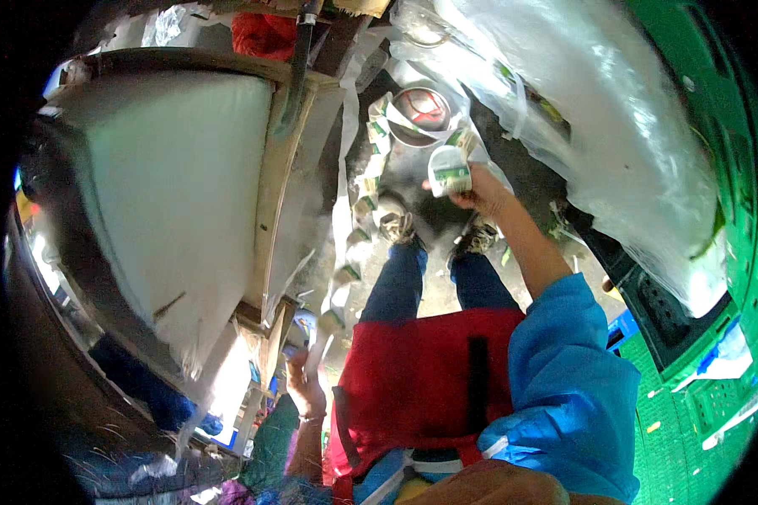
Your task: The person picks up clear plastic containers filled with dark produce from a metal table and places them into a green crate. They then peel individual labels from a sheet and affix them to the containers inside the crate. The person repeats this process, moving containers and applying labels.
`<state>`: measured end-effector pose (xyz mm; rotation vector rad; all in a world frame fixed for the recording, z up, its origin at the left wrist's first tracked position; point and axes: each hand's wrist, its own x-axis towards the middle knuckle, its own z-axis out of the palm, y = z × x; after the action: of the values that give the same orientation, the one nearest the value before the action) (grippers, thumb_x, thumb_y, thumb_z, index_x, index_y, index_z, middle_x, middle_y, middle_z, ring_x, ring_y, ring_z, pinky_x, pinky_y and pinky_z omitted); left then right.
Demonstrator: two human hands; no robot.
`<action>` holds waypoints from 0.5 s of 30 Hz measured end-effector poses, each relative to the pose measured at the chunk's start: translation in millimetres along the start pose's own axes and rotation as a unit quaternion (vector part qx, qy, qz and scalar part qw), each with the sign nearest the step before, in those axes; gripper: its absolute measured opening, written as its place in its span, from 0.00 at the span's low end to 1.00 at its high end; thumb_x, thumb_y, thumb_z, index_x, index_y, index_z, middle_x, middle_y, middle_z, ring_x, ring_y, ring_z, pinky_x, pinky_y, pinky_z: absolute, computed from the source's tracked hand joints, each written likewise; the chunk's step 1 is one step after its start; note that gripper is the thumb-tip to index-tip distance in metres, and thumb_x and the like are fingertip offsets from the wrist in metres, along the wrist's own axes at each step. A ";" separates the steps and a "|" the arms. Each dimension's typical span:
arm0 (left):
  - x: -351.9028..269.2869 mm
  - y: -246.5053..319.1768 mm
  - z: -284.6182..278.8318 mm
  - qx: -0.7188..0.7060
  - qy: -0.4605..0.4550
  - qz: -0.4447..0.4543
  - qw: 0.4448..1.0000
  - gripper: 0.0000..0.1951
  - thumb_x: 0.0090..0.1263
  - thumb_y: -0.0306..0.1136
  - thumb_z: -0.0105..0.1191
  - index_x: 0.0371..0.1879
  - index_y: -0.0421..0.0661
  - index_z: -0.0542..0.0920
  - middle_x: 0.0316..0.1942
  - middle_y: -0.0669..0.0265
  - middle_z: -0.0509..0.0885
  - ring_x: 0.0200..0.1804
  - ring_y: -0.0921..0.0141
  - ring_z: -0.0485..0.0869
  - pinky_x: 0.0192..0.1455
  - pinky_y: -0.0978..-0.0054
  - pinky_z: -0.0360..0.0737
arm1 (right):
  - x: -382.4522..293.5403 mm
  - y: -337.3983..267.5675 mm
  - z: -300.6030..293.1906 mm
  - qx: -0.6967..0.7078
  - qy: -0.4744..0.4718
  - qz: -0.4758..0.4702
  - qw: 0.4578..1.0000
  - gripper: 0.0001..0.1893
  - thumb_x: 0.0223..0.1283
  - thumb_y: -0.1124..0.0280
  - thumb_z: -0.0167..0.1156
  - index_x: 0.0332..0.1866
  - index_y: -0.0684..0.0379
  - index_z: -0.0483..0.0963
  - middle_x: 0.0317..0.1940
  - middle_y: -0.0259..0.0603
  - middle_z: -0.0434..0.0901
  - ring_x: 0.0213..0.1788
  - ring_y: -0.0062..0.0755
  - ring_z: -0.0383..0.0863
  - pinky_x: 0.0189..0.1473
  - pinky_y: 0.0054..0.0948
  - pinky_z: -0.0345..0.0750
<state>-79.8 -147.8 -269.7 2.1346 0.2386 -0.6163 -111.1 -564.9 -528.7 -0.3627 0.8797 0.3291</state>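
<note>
My right hand (483,192) reaches forward above the floor and grips a whitish piece with a green printed band (450,172), which looks like part of a label strip. The long strip of labels (377,136) loops past a round metal container (424,112) with something red and white inside. From there it trails down the left side. Low on the left, my left hand (306,388), with a band at the wrist, is closed around the pale lower end of the strip. Its fingertips are blurred.
A large pale board in a wooden frame (183,177) stands to the left. Clear plastic wrapping (613,132) bulges on the right, beside a green plastic crate wall (755,208). My shoes (397,226) are on the littered floor. A red apron (429,379) covers my lap.
</note>
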 end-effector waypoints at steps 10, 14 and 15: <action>-23.1 109.2 101.8 -0.190 -0.332 -0.274 0.882 0.26 0.64 0.35 0.52 0.61 0.40 0.64 0.58 0.61 0.70 0.60 0.67 0.69 0.64 0.69 0.62 | -214.0 57.8 138.7 -0.336 -0.105 0.125 0.928 0.16 0.55 0.68 0.49 0.47 0.60 0.72 0.28 0.37 0.79 0.21 0.22 0.75 0.19 0.20 0.71; -60.1 114.9 108.1 -0.303 -0.457 -0.354 0.758 0.30 0.65 0.45 0.51 0.61 0.40 0.63 0.57 0.62 0.71 0.59 0.68 0.69 0.64 0.68 0.62 | -321.2 45.8 160.7 -0.277 -0.092 0.261 0.920 0.09 0.53 0.71 0.53 0.39 0.60 0.74 0.17 0.34 0.74 0.11 0.18 0.69 0.10 0.19 0.61; -76.3 122.4 109.6 -0.332 -0.478 -0.351 0.733 0.31 0.64 0.47 0.51 0.61 0.40 0.62 0.56 0.62 0.71 0.59 0.67 0.69 0.64 0.67 0.63 | -345.9 53.1 158.1 -0.291 -0.120 0.249 0.916 0.09 0.54 0.71 0.53 0.40 0.59 0.74 0.17 0.34 0.74 0.11 0.18 0.68 0.10 0.18 0.60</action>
<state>-136.0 -304.7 -198.6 0.7809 0.5749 -1.6801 -231.3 -493.4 -171.1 -0.6308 0.6048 1.0993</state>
